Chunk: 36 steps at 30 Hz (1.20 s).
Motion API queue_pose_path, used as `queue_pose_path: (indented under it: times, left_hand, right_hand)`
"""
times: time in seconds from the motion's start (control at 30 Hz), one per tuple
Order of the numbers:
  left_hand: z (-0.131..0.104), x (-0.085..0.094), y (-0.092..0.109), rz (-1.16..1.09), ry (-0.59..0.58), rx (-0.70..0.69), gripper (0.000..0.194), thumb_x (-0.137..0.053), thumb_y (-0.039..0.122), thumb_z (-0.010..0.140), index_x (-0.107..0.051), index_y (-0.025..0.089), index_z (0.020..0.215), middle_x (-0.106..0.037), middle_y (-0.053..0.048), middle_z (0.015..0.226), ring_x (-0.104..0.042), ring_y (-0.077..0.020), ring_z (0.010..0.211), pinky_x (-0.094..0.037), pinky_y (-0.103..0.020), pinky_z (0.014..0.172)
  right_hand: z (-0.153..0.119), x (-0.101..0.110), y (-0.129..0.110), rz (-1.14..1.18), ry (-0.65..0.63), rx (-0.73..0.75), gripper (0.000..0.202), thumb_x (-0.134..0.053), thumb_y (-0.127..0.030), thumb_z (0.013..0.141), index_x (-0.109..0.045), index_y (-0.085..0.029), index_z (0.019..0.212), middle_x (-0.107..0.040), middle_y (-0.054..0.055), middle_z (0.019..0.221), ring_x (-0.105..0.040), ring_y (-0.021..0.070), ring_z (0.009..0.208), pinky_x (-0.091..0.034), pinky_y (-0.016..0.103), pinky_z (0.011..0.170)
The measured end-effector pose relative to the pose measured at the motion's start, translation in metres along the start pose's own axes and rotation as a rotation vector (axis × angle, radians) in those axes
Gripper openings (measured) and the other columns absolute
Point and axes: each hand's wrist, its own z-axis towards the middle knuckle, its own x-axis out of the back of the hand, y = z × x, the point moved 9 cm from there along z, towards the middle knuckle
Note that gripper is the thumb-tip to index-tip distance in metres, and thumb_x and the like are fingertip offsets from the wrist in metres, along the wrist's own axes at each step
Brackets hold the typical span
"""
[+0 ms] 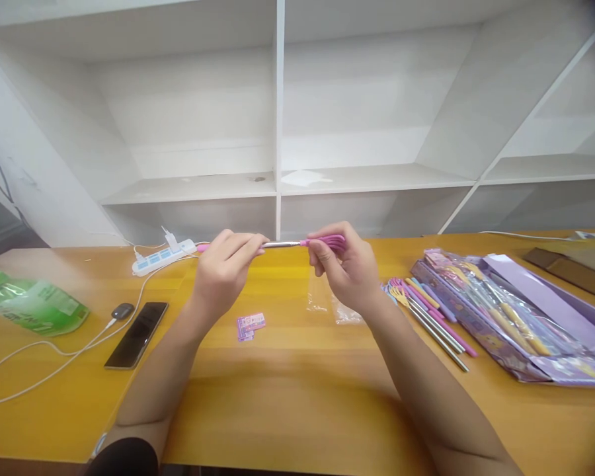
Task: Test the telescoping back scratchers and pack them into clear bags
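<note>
A back scratcher with a thin silver rod (282, 244) and pink ends is held level above the desk between my two hands. My left hand (228, 264) is closed around its pink handle, whose tip sticks out to the left. At the other end, my right hand (350, 268) pinches the pink pronged head (333, 242) between thumb and fingers. Below my hands lie small purple printed cards (250, 324) and clear plastic wrappers (346, 311). Right of my right forearm is a pile of similar back scratchers (434, 311) in pink, yellow, blue and purple, some with bare silver rods.
A purple display box (508, 357) with wrapped back scratchers stands at the right. At the left are a green bottle (37, 304) on its side, a black phone (137, 335), a cable and a white power strip (163, 258). White shelving (278, 132) rises behind the desk.
</note>
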Motion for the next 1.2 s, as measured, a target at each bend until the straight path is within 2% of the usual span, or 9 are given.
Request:
queue_pose_path:
  times: [0.37,0.57,0.67,0.87,1.07,1.13,1.2]
  left_hand:
    - [-0.001,0.002,0.000,0.011,-0.037,-0.015,0.025,-0.061,0.008,0.106,-0.072,0.024,0.121,-0.082,-0.007,0.104,-0.065,-0.0197,0.085,-0.052,-0.034,0.075]
    - [0.000,0.004,-0.001,0.071,-0.085,-0.044,0.026,-0.063,0.006,0.105,-0.072,0.024,0.121,-0.082,-0.004,0.102,-0.063,-0.0189,0.083,-0.052,-0.034,0.074]
    - [0.001,0.004,0.001,0.084,-0.085,-0.051,0.025,-0.064,0.005,0.104,-0.072,0.023,0.119,-0.082,-0.004,0.101,-0.063,-0.0191,0.083,-0.051,-0.034,0.074]
    - [0.000,0.003,0.001,0.084,-0.103,-0.010,0.029,-0.059,0.005,0.106,-0.073,0.025,0.120,-0.082,-0.004,0.101,-0.062,-0.0190,0.082,-0.050,-0.034,0.074]
    - [-0.001,0.003,0.003,0.091,-0.115,-0.002,0.039,-0.059,0.005,0.106,-0.072,0.025,0.136,-0.080,-0.006,0.104,-0.061,-0.0192,0.085,-0.050,-0.033,0.077]
    - [0.000,0.003,0.003,0.111,-0.114,0.001,0.034,-0.062,0.010,0.107,-0.073,0.025,0.135,-0.079,-0.006,0.101,-0.061,-0.0194,0.085,-0.050,-0.033,0.076]
    - [0.001,0.004,0.003,0.134,-0.094,0.001,0.021,-0.068,0.017,0.106,-0.075,0.024,0.125,-0.076,-0.006,0.097,-0.059,-0.0194,0.083,-0.049,-0.033,0.074]
  right_hand:
    - [0.007,0.008,-0.011,-0.217,-0.100,0.104,0.016,-0.068,-0.042,0.109,-0.068,-0.028,0.117,-0.077,-0.001,0.084,-0.071,0.0145,0.067,-0.056,0.028,0.061]
    - [0.008,0.000,-0.034,-0.528,-0.167,0.398,0.007,-0.065,-0.029,0.110,-0.071,-0.026,0.114,-0.077,0.005,0.099,-0.068,0.0196,0.088,-0.052,0.034,0.075]
    - [0.007,0.000,-0.043,-0.587,-0.123,0.493,0.008,-0.067,-0.024,0.109,-0.072,-0.026,0.114,-0.076,0.006,0.101,-0.062,0.0208,0.087,-0.051,0.036,0.076]
    - [0.000,0.003,-0.053,-0.743,0.063,0.592,0.008,-0.072,-0.022,0.105,-0.072,-0.030,0.105,-0.073,0.004,0.089,-0.057,0.0220,0.081,-0.041,0.038,0.071]
    - [-0.007,0.000,-0.065,-0.845,0.137,0.731,0.015,-0.076,-0.018,0.102,-0.068,-0.029,0.107,-0.073,0.001,0.084,-0.055,0.0207,0.079,-0.042,0.038,0.074]
    - [-0.008,-0.001,-0.068,-0.842,0.149,0.750,0.016,-0.078,-0.018,0.101,-0.068,-0.029,0.106,-0.072,0.000,0.082,-0.055,0.0195,0.078,-0.042,0.037,0.073]
    - [-0.009,-0.003,-0.070,-0.838,0.152,0.771,0.017,-0.080,-0.017,0.099,-0.067,-0.027,0.104,-0.070,-0.001,0.079,-0.054,0.0182,0.076,-0.042,0.036,0.072]
